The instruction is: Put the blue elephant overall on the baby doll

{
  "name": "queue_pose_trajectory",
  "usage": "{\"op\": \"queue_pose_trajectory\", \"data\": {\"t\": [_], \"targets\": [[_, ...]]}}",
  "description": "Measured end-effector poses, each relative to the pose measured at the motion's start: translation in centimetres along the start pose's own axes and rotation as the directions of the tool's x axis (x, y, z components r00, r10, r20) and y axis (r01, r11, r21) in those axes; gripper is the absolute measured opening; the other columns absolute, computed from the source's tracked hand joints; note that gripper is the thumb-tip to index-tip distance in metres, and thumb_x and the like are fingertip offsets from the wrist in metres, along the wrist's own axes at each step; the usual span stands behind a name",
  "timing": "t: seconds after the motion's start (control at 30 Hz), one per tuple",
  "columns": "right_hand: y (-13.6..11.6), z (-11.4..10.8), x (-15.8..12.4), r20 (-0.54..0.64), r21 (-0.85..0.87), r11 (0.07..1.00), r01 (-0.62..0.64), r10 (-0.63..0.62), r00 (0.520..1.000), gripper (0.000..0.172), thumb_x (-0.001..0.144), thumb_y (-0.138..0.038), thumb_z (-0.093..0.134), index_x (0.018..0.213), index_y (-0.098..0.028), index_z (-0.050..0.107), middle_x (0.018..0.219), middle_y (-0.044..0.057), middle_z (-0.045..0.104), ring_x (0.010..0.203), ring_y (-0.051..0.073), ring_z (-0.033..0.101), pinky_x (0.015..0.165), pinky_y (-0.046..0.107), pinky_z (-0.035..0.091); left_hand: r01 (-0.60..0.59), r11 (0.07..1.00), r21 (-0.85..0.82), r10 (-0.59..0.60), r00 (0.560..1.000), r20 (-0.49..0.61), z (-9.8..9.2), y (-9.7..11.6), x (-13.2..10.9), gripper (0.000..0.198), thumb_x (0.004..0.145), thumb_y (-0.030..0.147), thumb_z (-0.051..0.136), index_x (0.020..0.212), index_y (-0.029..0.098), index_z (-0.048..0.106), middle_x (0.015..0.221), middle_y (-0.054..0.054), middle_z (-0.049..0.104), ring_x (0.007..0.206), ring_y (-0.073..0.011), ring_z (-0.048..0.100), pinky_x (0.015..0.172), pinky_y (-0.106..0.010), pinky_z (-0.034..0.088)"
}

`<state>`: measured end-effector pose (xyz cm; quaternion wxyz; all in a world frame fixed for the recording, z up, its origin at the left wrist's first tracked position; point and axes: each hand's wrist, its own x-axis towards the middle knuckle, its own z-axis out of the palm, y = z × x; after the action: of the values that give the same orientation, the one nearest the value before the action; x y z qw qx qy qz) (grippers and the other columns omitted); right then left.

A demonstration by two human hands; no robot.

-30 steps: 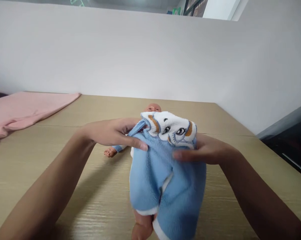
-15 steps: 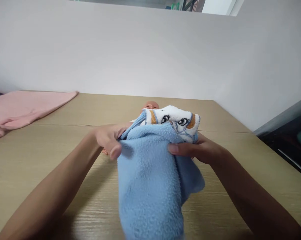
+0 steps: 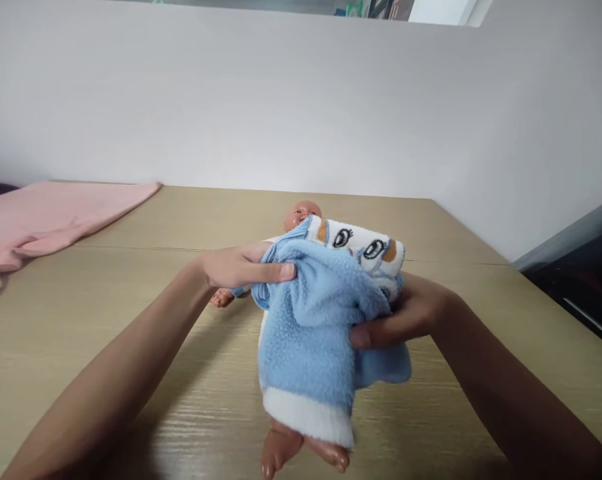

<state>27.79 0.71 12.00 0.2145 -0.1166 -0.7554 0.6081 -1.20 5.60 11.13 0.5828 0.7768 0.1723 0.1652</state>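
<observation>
A baby doll [image 3: 297, 219] lies on its back on the table, head at the far end. Blue fleecy cloth [image 3: 308, 360] covers its body, with a white section [image 3: 358, 235] embroidered with eyes bunched over the chest. White cuff-like trim [image 3: 308, 415] circles the legs, and both bare feet show below it. My left hand [image 3: 243, 267] pinches the gathered cloth, thumb on top and fingers hidden beneath. At the other side, my right hand [image 3: 411, 313] grips the cloth the same way. The doll's hand [image 3: 222, 298] pokes out below my left wrist.
A pink cloth [image 3: 55, 220] is spread at the table's far left. The wooden table [image 3: 171, 367] meets a pale wall [image 3: 281, 100] behind. Dark furniture [image 3: 575, 273] stands past the right edge.
The blue cloth's lower end has drawn upward, uncovering the white trim and the doll's feet. My left thumb has closed onto the cloth, and more of the doll's head shows.
</observation>
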Motion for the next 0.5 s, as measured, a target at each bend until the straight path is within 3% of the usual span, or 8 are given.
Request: {"op": "queue_pose_trajectory", "data": {"t": [0.13, 0.27, 0.33, 0.4, 0.5], "targets": [[0.6, 0.2, -0.2, -0.120, 0.075, 0.997, -0.019, 0.028, 0.992, 0.039, 0.096, -0.040, 0.091, 0.127, -0.018, 0.084, 0.122, 0.008, 0.084, 0.119, 0.026, 0.078, 0.118, 0.044, 0.058, 0.054, 0.997, -0.061, -0.060, 0.993, -0.103, -0.1, -1.3, 0.1, 0.056, 0.100, 0.075, 0.074, 0.113, 0.021, 0.081, 0.103, -0.009, 0.085, 0.095, -0.0261, 0.082, 0.083, -0.034, 0.071], [1.5, 0.7, -0.3, -0.189, 0.137, 0.988, -0.066, 0.091, 0.978, 0.049, 0.093, -0.051, 0.093, 0.128, -0.018, 0.083, 0.124, 0.009, 0.084, 0.125, 0.030, 0.077, 0.122, 0.048, 0.056, 0.122, 0.981, -0.148, -0.145, 0.976, -0.161, 0.0, -1.8, 0.0, 0.071, 0.094, 0.082, 0.077, 0.131, 0.021, 0.078, 0.114, -0.008, 0.084, 0.099, -0.0249, 0.080, 0.086, -0.032, 0.068], [1.6, 1.0, -0.3, -0.233, 0.191, 0.979, -0.070, 0.114, 0.966, 0.050, 0.088, -0.054, 0.097, 0.122, -0.019, 0.085, 0.116, 0.007, 0.086, 0.117, 0.029, 0.080, 0.117, 0.046, 0.060, 0.144, 0.982, -0.122, -0.165, 0.968, -0.187, 0.2, -1.6, 0.0, 0.070, 0.094, 0.082, 0.077, 0.131, 0.022, 0.079, 0.110, -0.006, 0.084, 0.097, -0.0245, 0.079, 0.087, -0.033, 0.067], [1.7, 1.1, -0.3, -0.320, 0.241, 0.969, -0.051, 0.129, 0.939, 0.049, 0.083, -0.053, 0.101, 0.117, -0.022, 0.085, 0.110, 0.004, 0.086, 0.109, 0.026, 0.081, 0.110, 0.040, 0.063, 0.162, 0.984, -0.077, -0.175, 0.960, -0.219, 0.4, -1.6, 0.0, 0.069, 0.093, 0.084, 0.076, 0.120, 0.021, 0.080, 0.095, -0.004, 0.081, 0.086, -0.0230, 0.076, 0.077, -0.031, 0.065], [1.8, 1.1, 0.1, -0.435, 0.282, 0.959, -0.041, 0.166, 0.885, 0.050, 0.080, -0.049, 0.104, 0.118, -0.024, 0.084, 0.109, 0.002, 0.087, 0.107, 0.024, 0.082, 0.106, 0.036, 0.065, 0.111, 0.992, -0.068, -0.124, 0.964, -0.236, 0.8, -1.9, 0.3, 0.087, 0.077, 0.102, 0.072, 0.105, 0.019, 0.077, 0.087, -0.006, 0.077, 0.089, -0.0273, 0.076, 0.070, -0.033, 0.064]]}}
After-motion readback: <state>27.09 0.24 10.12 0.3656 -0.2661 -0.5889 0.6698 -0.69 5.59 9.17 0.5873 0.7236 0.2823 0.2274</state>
